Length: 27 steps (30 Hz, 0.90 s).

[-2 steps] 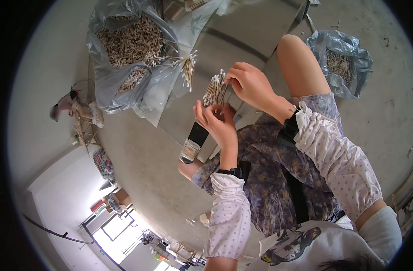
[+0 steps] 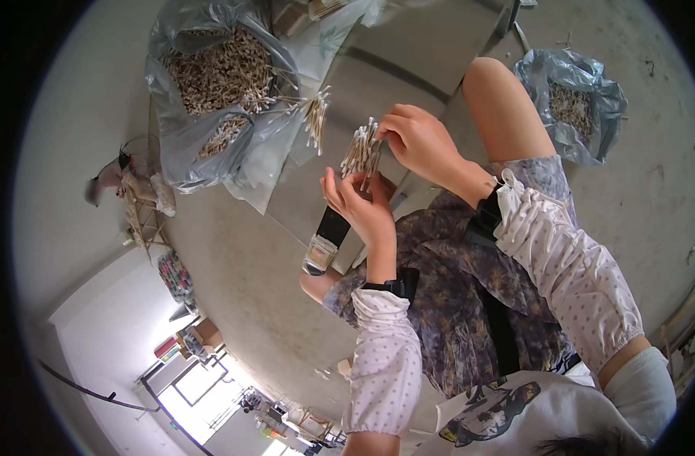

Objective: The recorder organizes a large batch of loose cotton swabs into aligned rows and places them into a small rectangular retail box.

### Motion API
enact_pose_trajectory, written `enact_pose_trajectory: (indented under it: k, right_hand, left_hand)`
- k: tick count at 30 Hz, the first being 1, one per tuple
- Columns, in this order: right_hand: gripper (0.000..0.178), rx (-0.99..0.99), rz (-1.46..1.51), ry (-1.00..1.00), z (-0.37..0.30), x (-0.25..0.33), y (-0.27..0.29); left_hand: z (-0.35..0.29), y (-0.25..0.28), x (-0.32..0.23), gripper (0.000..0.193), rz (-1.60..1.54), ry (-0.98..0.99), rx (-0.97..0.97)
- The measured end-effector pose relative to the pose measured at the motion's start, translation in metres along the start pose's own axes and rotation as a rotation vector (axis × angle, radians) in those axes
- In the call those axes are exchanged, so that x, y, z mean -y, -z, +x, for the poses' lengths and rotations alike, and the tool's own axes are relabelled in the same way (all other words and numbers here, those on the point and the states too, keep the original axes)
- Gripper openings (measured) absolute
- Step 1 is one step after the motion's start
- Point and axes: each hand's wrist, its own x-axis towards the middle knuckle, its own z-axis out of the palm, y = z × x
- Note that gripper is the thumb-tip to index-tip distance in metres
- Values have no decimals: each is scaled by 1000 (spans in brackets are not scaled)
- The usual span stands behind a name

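A bundle of cotton swabs with white tips and pale sticks sits between my hands over the table. My left hand curls its fingers and thumb around the bundle's lower end. At the bundle's upper right edge, my right hand pinches with bent fingers and thumb against the swabs; its fingertips are partly hidden. Left of the bundle, a loose clump of swabs lies on clear plastic sheet.
A large grey plastic bag full of loose swabs stands at the upper left. Another bag of swabs is on the floor at right. Near my left knee is a clear-lidded container. Someone's blurred arm shows far left.
My left hand has shifted very slightly to the left. The right hand and the bundle stay almost where they were.
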Motion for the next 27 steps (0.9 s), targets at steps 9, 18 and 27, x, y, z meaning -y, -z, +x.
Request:
enact_pose_trajectory:
  k: [9, 18, 27]
  right_hand:
    - [13, -20, 19, -39, 1, 4, 1]
    - [13, 17, 48, -37, 1, 4, 2]
    - [14, 22, 35, -41, 0, 2, 5]
  left_hand:
    - [11, 2, 4, 13, 51, -46, -1]
    - [4, 2, -3, 10, 82, -111, -21]
    - [3, 7, -5, 13, 79, -132, -2]
